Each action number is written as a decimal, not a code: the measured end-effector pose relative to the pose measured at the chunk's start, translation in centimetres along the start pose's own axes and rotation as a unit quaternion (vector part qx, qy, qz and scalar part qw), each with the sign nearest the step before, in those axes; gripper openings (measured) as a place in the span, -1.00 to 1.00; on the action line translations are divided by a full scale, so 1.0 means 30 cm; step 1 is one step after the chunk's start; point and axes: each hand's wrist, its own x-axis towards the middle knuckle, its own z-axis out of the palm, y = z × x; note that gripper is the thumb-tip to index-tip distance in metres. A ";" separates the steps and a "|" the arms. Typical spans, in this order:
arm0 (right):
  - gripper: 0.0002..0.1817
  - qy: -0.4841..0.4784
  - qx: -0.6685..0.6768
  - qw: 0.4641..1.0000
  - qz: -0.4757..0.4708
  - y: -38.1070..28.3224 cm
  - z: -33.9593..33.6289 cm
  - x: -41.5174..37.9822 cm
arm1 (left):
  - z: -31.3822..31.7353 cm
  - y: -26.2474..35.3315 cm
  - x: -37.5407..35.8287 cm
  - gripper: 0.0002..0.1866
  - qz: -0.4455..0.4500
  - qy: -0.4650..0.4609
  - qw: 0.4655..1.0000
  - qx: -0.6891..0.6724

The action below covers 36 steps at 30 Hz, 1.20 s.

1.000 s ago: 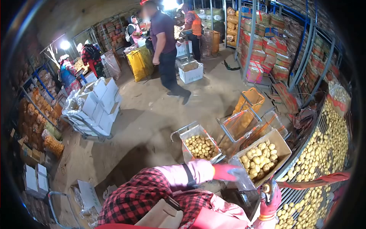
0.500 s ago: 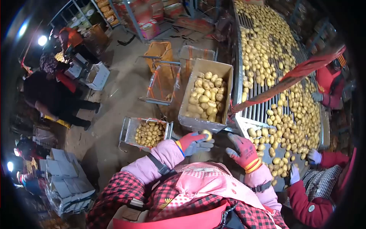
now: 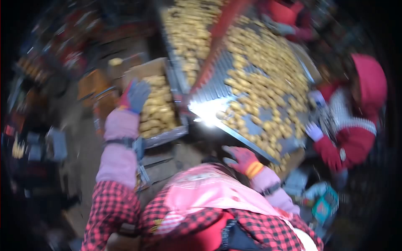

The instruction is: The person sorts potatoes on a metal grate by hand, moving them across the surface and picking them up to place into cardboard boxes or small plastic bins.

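Note:
My left hand (image 3: pixel 136 97), in a grey and red glove, reaches out over the left edge of the cardboard box (image 3: pixel 151 67) of potatoes (image 3: pixel 158 106). Its fingers look stretched out, and no potato shows in it, though motion blurs the view. Beyond that hand, a single yellow potato-like blob (image 3: pixel 115 61) appears over the carts. Near my body, my right hand (image 3: pixel 243 160) is open and holds nothing, just off the near corner of the sorting table. Many potatoes (image 3: pixel 268 90) lie spread on this table.
A red-wrapped bar (image 3: pixel 214 48) slants across the slatted rollers (image 3: pixel 217 77). At the right, a person in a pink hood (image 3: pixel 370 79) has gloved hands by the table edge. Another person (image 3: pixel 287 19) stands at the far side. An orange cart (image 3: pixel 93 83) stands left of the box.
The view has swung right. My left hand has gone from in front of my body to the box's left side, and the potato it held is out of it. My right hand remains near my body.

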 end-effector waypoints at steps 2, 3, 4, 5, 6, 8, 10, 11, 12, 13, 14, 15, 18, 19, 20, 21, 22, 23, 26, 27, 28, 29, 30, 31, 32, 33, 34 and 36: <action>-0.39 -0.039 0.018 0.998 0.047 0.029 -0.027 -0.048 | -0.090 -0.187 0.005 -0.46 -0.103 -0.111 0.989 0.005; -0.42 -0.044 0.020 0.996 0.078 0.032 -0.022 -0.066 | -0.058 -0.242 -0.085 -0.47 -0.139 -0.097 0.984 0.064; -0.42 -0.047 0.043 0.991 0.120 0.026 -0.040 -0.088 | -0.008 -0.287 -0.166 -0.49 -0.166 -0.083 0.975 0.119; -0.42 -0.051 0.068 0.984 0.156 0.029 -0.053 -0.106 | 0.025 -0.305 -0.215 -0.48 -0.136 -0.146 0.966 0.163; -0.43 -0.064 0.082 0.975 0.196 0.043 -0.055 -0.120 | 0.059 -0.312 -0.254 -0.48 -0.107 -0.207 0.951 0.202; -0.43 -0.059 0.083 0.975 0.199 0.073 -0.066 -0.139 | 0.204 -0.258 -0.329 -0.46 0.094 -0.278 0.887 0.357; -0.43 -0.053 0.077 0.977 0.192 0.102 -0.061 -0.130 | 0.452 -0.117 -0.411 -0.39 0.399 -0.319 0.758 0.405; -0.43 -0.052 0.074 0.979 0.184 0.111 -0.068 -0.114 | 0.612 -0.078 -0.441 -0.25 0.469 -0.361 0.754 0.284; -0.43 -0.052 0.072 0.981 0.174 0.117 -0.072 -0.095 | 0.708 -0.050 -0.464 -0.25 0.518 -0.406 0.724 0.205; -0.43 -0.052 0.069 0.983 0.162 0.116 -0.076 -0.077 | 0.764 -0.031 -0.491 -0.26 0.539 -0.442 0.697 0.166; -0.45 -0.048 0.082 0.982 0.162 0.110 -0.090 -0.054 | 0.807 -0.016 -0.509 -0.26 0.548 -0.469 0.677 0.144; -0.45 -0.028 0.073 0.986 0.147 0.131 -0.078 -0.044 | 0.838 -0.008 -0.522 -0.27 0.556 -0.483 0.663 0.131; -0.43 -0.001 0.065 0.994 0.093 0.197 -0.027 -0.009 | 0.845 -0.026 -0.541 -0.29 0.568 -0.485 0.651 0.134; -0.40 -0.039 0.064 0.993 0.093 0.210 -0.033 0.014 | 0.823 -0.020 -0.538 -0.29 0.570 -0.483 0.647 0.150; -0.42 -0.027 0.083 0.994 0.067 0.199 -0.048 0.057 | 0.788 -0.009 -0.531 -0.30 0.566 -0.485 0.646 0.169; -0.42 -0.042 0.071 0.994 0.069 0.180 -0.073 0.119 | 0.743 0.013 -0.534 -0.30 0.564 -0.481 0.641 0.202; -0.41 -0.022 0.094 0.995 -0.008 0.202 -0.076 0.191 | 0.694 0.047 -0.543 -0.31 0.564 -0.467 0.636 0.241; -0.42 -0.043 0.102 0.992 -0.061 0.240 -0.065 0.274 | 0.647 0.067 -0.563 -0.31 0.555 -0.452 0.637 0.287; -0.41 -0.100 0.115 0.982 -0.112 0.214 -0.071 0.465 | 0.535 0.052 -0.648 -0.33 0.507 -0.376 0.658 0.411; -0.42 -0.118 0.122 0.974 -0.148 0.215 -0.053 0.537 | 0.499 0.064 -0.693 -0.34 0.496 -0.339 0.661 0.449; -0.43 -0.126 0.094 0.968 -0.196 0.222 -0.041 0.610 | 0.469 0.068 -0.733 -0.34 0.486 -0.303 0.662 0.484; -0.44 -0.131 0.066 0.959 -0.241 0.217 -0.026 0.678 | 0.439 0.074 -0.780 -0.35 0.477 -0.264 0.661 0.515; -0.44 -0.138 0.073 0.949 -0.275 0.180 -0.024 0.738 | 0.410 0.085 -0.829 -0.35 0.468 -0.224 0.660 0.544; -0.45 -0.144 0.070 0.938 -0.308 0.122 -0.036 0.772 | 0.380 0.085 -0.910 -0.36 0.465 -0.182 0.656 0.566; -0.46 -0.146 0.078 0.931 -0.327 0.078 -0.042 0.803 | 0.368 0.078 -0.965 -0.36 0.454 -0.143 0.654 0.588; -0.46 -0.172 0.111 0.908 -0.365 0.021 -0.049 0.837 | 0.352 0.064 -1.007 -0.37 0.444 -0.110 0.651 0.605; -0.45 -0.182 0.102 0.901 -0.379 0.017 -0.032 0.858 | 0.350 0.054 -1.058 -0.37 0.435 -0.077 0.647 0.621; -0.42 -0.222 0.096 0.888 -0.392 0.006 0.000 0.895 | 0.352 0.021 -1.149 -0.38 0.417 -0.017 0.638 0.647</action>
